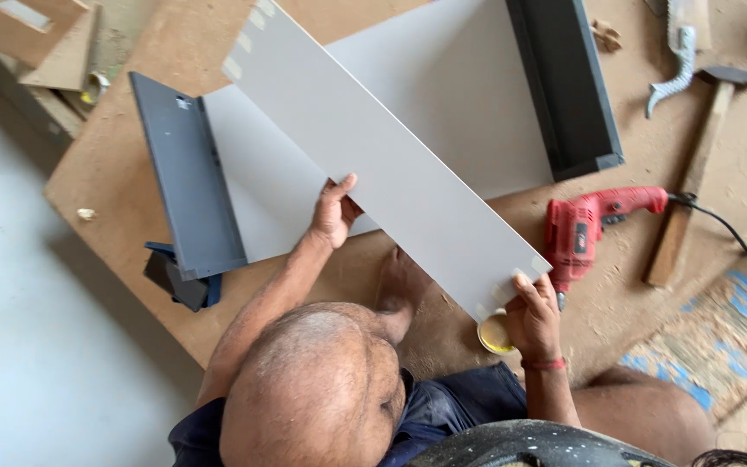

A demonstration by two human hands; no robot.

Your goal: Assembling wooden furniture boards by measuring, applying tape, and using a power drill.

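My left hand [335, 212] and right hand [532, 316] clamp the long grey laminated board [373, 156], which runs diagonally from the red electric drill [585, 229] up and away

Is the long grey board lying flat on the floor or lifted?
Lifted: the long grey board is held by left hand and right hand, tilted above the assembly.

A brown fibreboard sheet [157, 52] on the floor carries a red drill [583, 230], a hammer [696, 169], a glue tin [494, 333] and sawdust.
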